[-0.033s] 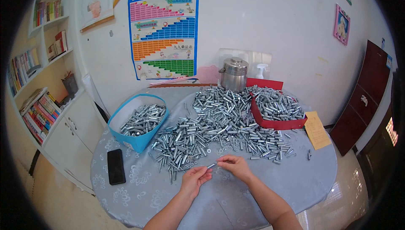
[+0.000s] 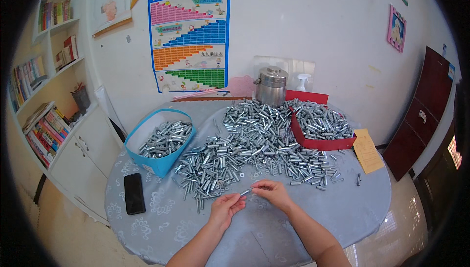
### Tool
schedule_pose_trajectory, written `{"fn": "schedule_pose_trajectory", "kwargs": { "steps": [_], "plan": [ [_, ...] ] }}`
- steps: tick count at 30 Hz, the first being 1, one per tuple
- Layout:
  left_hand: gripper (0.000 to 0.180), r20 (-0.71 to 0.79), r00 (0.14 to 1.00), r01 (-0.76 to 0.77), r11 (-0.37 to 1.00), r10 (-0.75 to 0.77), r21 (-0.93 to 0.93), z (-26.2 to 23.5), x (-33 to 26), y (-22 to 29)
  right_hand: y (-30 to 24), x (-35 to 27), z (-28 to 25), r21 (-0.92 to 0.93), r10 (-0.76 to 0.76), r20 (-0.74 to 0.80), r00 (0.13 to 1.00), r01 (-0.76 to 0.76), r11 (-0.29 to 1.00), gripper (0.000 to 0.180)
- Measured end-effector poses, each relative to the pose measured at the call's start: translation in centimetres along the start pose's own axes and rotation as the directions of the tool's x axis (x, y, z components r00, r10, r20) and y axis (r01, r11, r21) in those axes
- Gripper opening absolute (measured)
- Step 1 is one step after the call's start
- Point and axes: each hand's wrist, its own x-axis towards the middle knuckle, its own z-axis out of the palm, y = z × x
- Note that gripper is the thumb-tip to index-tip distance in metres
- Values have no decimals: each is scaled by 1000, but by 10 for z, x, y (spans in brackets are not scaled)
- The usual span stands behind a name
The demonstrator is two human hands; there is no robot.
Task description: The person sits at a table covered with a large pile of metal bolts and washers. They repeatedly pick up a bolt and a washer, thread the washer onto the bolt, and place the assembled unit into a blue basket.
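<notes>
My left hand [image 2: 228, 208] pinches one end of a short silver expansion bolt [image 2: 246, 192] between thumb and fingers. At its other end, the fingertips of my right hand [image 2: 271, 193] are closed on the same bolt. Both hands are close together over the front half of the table, and my fingers cover the bolt's ends. Just beyond them spreads a large heap of similar metal bolts [image 2: 235, 144]. Small washers [image 2: 242, 174] lie loose along the heap's near side.
A blue box [image 2: 161, 165] of metal pieces stands left, near a black phone [image 2: 134, 193]. At the right, a red box [image 2: 325, 144] holds more, beside a yellow paper [image 2: 368, 150]. A steel pot [image 2: 271, 87] and a spray bottle [image 2: 302, 82] stand behind the heap on the grey tablecloth [image 2: 338, 223].
</notes>
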Motion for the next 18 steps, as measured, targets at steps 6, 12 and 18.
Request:
{"fn": "schedule_pose_trajectory", "kwargs": {
  "steps": [6, 12, 18],
  "plan": [
    [16, 28, 999, 44, 999, -43, -33, -1, 1, -1, -7, -3, 1, 12, 47, 0, 999, -47, 999, 18],
    [14, 59, 996, 64, 997, -61, -50, -2, 1, 0, 1, -2, -2, 34, -29, 55, 998, 27, 999, 20],
    [14, 13, 1000, -12, 999, 12, -38, -1, 1, 0, -8, 1, -3, -336, -188, -109, 976, 142, 931, 19]
  ]
}}
